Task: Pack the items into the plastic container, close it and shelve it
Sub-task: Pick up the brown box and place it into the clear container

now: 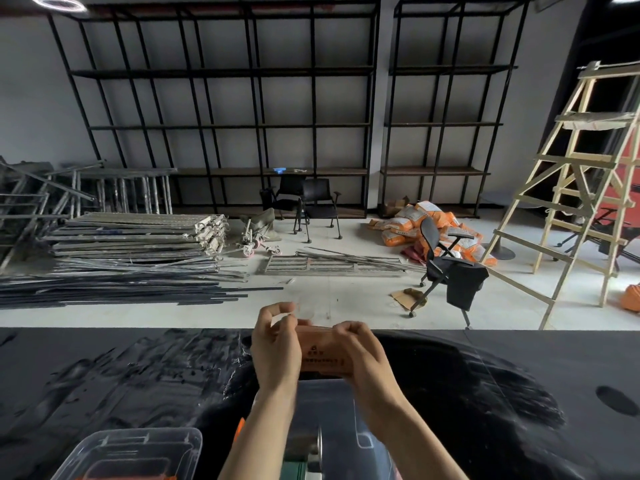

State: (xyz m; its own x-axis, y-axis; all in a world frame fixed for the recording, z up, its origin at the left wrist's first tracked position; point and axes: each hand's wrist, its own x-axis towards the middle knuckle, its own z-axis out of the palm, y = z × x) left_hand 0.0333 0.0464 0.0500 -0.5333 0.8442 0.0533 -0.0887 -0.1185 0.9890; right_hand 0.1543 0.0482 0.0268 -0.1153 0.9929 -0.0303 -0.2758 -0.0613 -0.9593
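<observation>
Both my hands hold a flat brown packet (323, 355) with dark print, lifted above the black table (138, 375). My left hand (275, 344) grips its left end, fingers pinching a clear film at the top corner. My right hand (360, 355) grips the right end. Below my forearms stands a clear plastic container (332, 410), its inside partly hidden by my arms; something green shows at its bottom edge. A clear plastic lid (131, 452) lies at the lower left, with orange showing under it.
The table's far edge runs across the middle of the view. Beyond it are black metal shelves (221, 126) along the wall, piled scaffold parts (131, 244), office chairs (446, 271), orange sacks (415, 220) and a wooden ladder (575, 188).
</observation>
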